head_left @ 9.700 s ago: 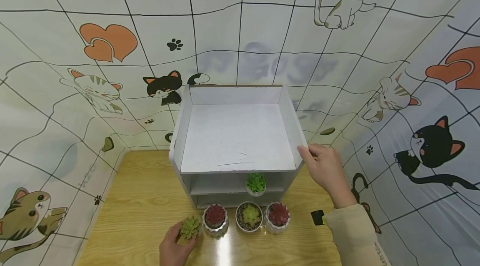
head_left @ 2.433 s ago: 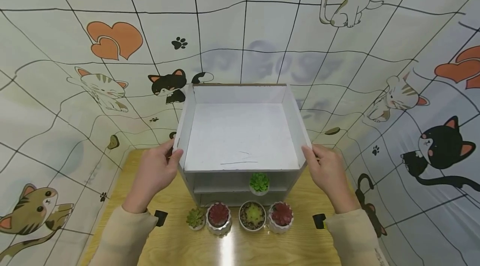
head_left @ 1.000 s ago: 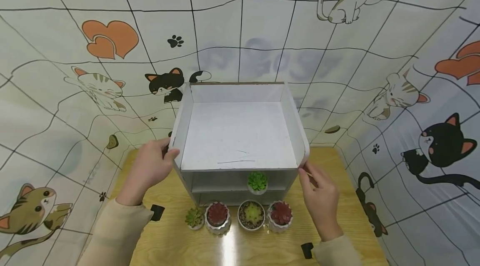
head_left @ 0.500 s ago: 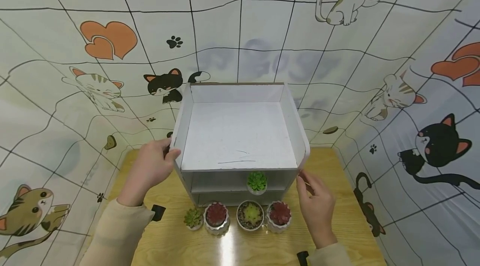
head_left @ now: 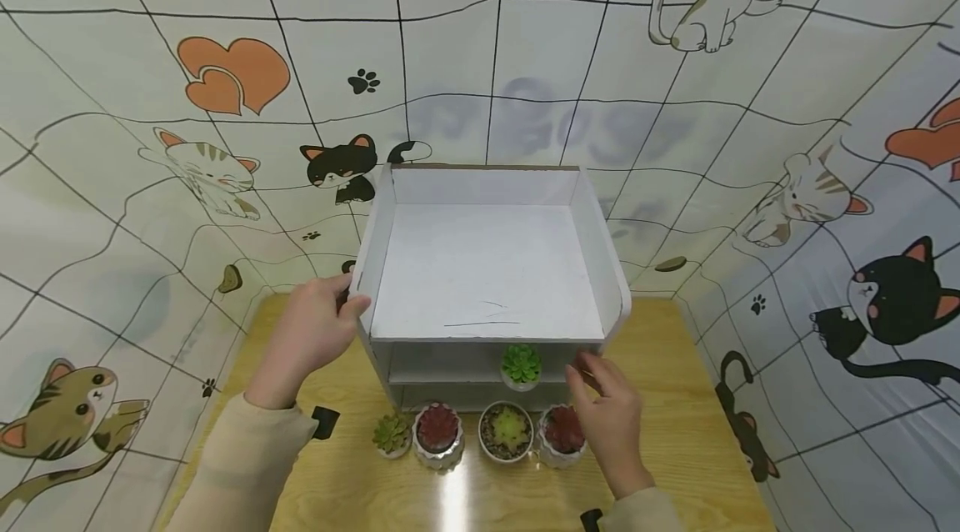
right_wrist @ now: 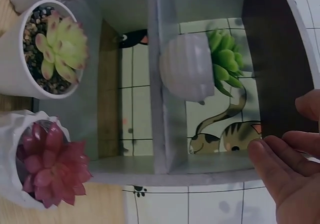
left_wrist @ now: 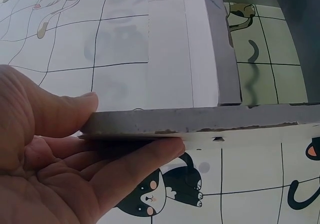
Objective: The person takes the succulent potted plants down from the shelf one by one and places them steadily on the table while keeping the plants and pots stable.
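Note:
A white two-level shelf unit (head_left: 480,265) stands at the back of the table. My left hand (head_left: 311,336) pinches its left side panel (left_wrist: 200,119), thumb on one face and fingers on the other. My right hand (head_left: 611,415) is at the front right corner below the top board, fingers loosely bent with nothing between them; its fingertips (right_wrist: 260,151) are right at the panel edge. A green succulent in a white ribbed pot (right_wrist: 187,67) stands on the middle shelf, left of that hand. A red succulent (right_wrist: 52,161) in front is partly covered by the hand in the head view.
In front of the unit, a small light-green succulent (head_left: 392,435), another red succulent (head_left: 438,432) and a yellow-green succulent in a round white pot (head_left: 506,432) line up on the wooden table (head_left: 360,499). A cat-printed cloth wall (head_left: 442,57) encloses the back and sides.
Earlier the left hand set the light-green succulent down and took hold of the left panel. The right hand let go of the right panel's upper edge and moved down and left to the shelf opening.

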The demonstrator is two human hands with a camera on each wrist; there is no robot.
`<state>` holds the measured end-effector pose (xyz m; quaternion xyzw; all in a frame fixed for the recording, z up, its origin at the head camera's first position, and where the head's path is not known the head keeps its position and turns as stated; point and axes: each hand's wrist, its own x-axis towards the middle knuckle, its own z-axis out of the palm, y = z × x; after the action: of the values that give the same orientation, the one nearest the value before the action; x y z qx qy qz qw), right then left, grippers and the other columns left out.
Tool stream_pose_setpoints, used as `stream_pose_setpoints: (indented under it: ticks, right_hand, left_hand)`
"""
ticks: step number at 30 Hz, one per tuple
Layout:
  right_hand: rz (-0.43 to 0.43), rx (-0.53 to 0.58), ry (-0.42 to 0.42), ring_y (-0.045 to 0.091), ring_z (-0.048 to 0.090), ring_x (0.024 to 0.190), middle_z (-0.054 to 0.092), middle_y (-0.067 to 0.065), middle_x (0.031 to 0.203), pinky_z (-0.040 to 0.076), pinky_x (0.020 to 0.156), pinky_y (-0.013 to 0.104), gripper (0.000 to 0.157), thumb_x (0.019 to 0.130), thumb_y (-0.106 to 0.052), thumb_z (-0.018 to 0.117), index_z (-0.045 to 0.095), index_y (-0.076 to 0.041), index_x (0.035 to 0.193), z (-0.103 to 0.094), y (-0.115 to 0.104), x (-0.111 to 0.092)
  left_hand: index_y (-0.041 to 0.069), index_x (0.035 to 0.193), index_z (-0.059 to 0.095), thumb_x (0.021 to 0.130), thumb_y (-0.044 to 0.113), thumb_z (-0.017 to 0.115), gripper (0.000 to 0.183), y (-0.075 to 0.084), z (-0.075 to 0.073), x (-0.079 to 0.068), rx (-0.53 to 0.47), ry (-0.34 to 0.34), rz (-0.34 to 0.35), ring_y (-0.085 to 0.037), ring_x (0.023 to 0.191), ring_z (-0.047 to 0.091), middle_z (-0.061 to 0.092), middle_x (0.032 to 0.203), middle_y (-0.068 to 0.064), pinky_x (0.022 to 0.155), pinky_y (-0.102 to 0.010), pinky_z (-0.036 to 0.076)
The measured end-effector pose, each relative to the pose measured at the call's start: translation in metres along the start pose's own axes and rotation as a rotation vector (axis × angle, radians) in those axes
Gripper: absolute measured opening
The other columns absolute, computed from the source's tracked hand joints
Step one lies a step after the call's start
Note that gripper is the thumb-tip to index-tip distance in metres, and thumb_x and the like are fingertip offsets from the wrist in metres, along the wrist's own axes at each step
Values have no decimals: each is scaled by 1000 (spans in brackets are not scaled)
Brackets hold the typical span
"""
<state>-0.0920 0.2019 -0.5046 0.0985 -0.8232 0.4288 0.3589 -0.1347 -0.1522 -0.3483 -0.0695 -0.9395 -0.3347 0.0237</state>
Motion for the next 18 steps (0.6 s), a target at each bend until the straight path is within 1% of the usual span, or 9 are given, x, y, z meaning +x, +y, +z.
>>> stream_pose_setpoints:
  ticks: [2, 4, 6, 8, 11, 14, 18]
  right_hand:
    - [-3, -5, -14, 38, 73, 86, 73, 22, 99, 53, 83, 11, 25, 79, 16, 78, 73, 13, 103, 3, 1, -2]
    - [-4, -25, -31, 38, 73, 86, 73, 23, 100, 55, 82, 14, 27, 78, 13, 80, 73, 14, 104, 7, 2, -5]
    - [0, -59, -50, 37, 73, 87, 73, 22, 100, 59, 79, 22, 30, 77, 9, 82, 73, 12, 105, 10, 3, -7]
    - [10, -87, -78, 36, 73, 88, 72, 21, 101, 61, 77, 34, 34, 76, 5, 85, 72, 11, 108, 14, 4, -9]
    - [34, -125, -137, 36, 72, 90, 70, 20, 103, 61, 75, 47, 41, 76, -2, 87, 71, 11, 112, 20, 5, -12]
    - [70, -141, -196, 37, 70, 92, 68, 21, 105, 60, 77, 51, 47, 77, -7, 88, 68, 11, 116, 25, 6, -15]
    - [135, -132, -245, 40, 69, 94, 68, 24, 109, 59, 79, 53, 53, 79, -10, 88, 66, 11, 121, 31, 6, -19]
  left_hand:
    - [-14, 139, 56, 105, 10, 57, 42, 1, 0, 0, 2, -1, -3, -17, 54, 43, 73, 105, -27, 56, -33, 41]
    - [-14, 138, 57, 104, 10, 57, 41, 1, 0, -1, -4, 1, -4, -18, 54, 44, 73, 108, -28, 57, -33, 41]
    - [-14, 138, 57, 104, 9, 58, 41, 1, 0, -1, -6, 2, -6, -18, 54, 44, 73, 107, -28, 57, -33, 41]
    - [-15, 138, 57, 104, 9, 58, 41, 1, 0, 0, -15, 1, -11, -18, 54, 44, 73, 105, -27, 56, -33, 41]
    - [-15, 138, 56, 104, 9, 57, 41, 2, 0, 1, -27, 0, -22, -18, 54, 44, 73, 106, -28, 55, -33, 41]
    - [-15, 139, 55, 105, 9, 57, 42, 2, -1, 1, -37, -7, -38, -18, 54, 44, 72, 111, -29, 54, -34, 40]
    - [-14, 140, 55, 105, 9, 57, 42, 1, -1, 2, -44, -10, -45, -18, 54, 44, 71, 115, -31, 53, -34, 40]
